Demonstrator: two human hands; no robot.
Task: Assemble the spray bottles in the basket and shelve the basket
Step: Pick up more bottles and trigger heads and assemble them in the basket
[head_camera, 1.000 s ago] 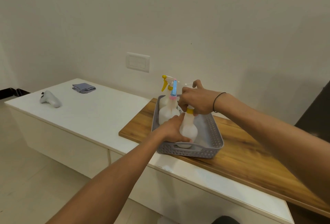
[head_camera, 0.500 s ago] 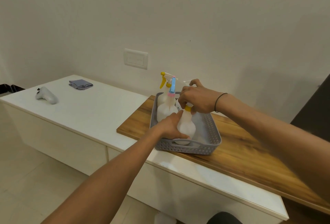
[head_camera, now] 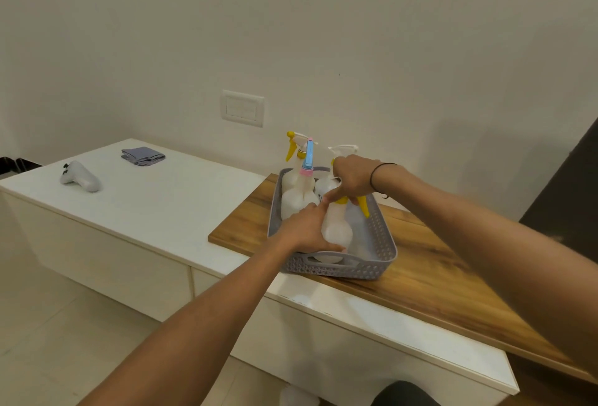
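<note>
We see a grey perforated basket point(head_camera: 372, 268) at the centre of the frame, resting on a wooden board point(head_camera: 430, 273) that lies on top of a white bench point(head_camera: 155, 205). Four spray bottles stand in the basket.

The nearest bottle point(head_camera: 336, 231), translucent white with a yellow collar, stands upright just behind the basket's near wall. The left hand point(head_camera: 305, 231) enters from the lower left of the frame and wraps its fingers and thumb around the body of this bottle. The right hand point(head_camera: 351, 176) enters from the right of the frame and curls its fingers around the spray head on the bottle's neck; the yellow trigger point(head_camera: 364, 206) projects downward and to the right below the hand. A dark band sits on the right wrist.

Behind the held bottle, toward the far end of the basket, we see a bottle with a pink collar and blue nozzle point(head_camera: 305, 176), a bottle with a yellow trigger head point(head_camera: 296, 153) and a bottle with a white spray head point(head_camera: 343, 150), the last partly hidden by the right hand.

At the upper left of the frame, a white controller point(head_camera: 81, 177) and a folded grey cloth point(head_camera: 142, 156) lie on the bench, well apart from the basket. A white wall plate point(head_camera: 242, 108) is mounted on the wall above the bench.
</note>
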